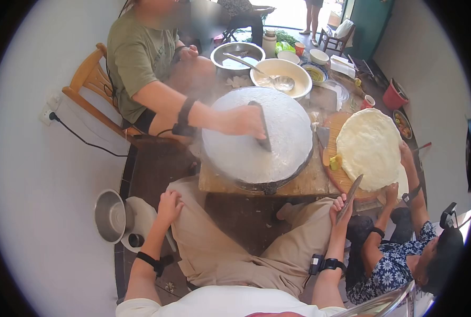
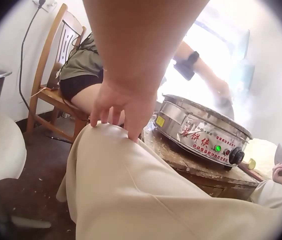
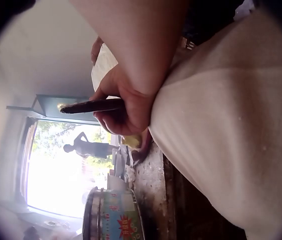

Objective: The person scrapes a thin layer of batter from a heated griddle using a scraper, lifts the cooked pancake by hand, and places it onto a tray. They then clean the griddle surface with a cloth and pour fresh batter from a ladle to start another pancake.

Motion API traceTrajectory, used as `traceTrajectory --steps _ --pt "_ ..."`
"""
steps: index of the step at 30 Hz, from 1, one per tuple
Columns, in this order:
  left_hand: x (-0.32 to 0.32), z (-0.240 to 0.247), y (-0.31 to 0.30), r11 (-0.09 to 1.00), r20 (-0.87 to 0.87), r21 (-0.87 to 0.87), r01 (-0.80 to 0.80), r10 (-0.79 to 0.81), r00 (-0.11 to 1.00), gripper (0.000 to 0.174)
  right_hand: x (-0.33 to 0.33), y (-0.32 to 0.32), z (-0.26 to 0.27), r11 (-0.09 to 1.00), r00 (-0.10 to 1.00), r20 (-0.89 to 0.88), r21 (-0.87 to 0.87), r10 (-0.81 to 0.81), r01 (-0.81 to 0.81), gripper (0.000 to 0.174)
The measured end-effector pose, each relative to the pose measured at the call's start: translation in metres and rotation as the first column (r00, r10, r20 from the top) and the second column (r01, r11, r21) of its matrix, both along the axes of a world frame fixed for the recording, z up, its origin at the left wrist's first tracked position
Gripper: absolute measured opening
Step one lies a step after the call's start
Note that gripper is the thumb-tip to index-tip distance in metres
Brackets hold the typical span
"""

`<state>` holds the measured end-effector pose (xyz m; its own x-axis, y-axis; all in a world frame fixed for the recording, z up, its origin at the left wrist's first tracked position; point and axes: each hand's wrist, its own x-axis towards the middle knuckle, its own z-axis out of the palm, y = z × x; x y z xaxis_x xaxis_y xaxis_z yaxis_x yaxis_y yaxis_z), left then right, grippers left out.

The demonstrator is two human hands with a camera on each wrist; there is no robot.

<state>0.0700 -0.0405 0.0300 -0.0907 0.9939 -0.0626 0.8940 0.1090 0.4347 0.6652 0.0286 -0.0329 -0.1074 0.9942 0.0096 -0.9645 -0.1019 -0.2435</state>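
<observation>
My left hand (image 1: 168, 207) rests on my left knee in beige trousers (image 2: 131, 180), its fingers draped loosely over the cloth. In my right hand (image 1: 338, 210) I grip a dark, flat scraper (image 1: 351, 194), held up over my right knee. Seen edge-on, the scraper (image 3: 91, 106) sticks out past my fingers in the right wrist view. In front of me stands a round electric griddle (image 2: 196, 132), its top coated with a pale layer of batter (image 1: 235, 124). Across it reaches another person's hand (image 1: 243, 121), holding a similar dark scraper (image 1: 260, 127) against the batter.
At the right, a person in a floral shirt (image 1: 389, 264) handles large pale dough sheets (image 1: 370, 148) on a round wooden board (image 1: 333, 124). Behind the griddle stand a batter basin (image 1: 256, 74) with a ladle (image 1: 283, 83) and a steel basin (image 1: 214, 53). Another metal bowl (image 1: 110, 215) sits at left.
</observation>
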Motion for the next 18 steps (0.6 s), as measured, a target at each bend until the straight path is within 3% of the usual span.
traceTrajectory --steps 5,14,18 --pt "0.026 -0.011 -0.001 0.984 -0.075 0.102 -0.143 0.151 0.986 0.023 -0.008 0.007 0.005 0.997 0.997 0.056 -0.056 -0.055 0.058 0.038" --pt "0.024 -0.021 0.005 0.979 -0.097 0.103 -0.178 0.188 0.977 0.019 -0.007 0.006 0.000 0.993 0.998 0.046 -0.109 -0.035 0.039 0.038" --pt "0.030 -0.024 0.002 0.974 -0.147 0.184 -0.129 0.157 0.977 0.019 0.001 0.007 -0.007 0.994 0.999 0.038 -0.107 -0.016 0.020 0.037"
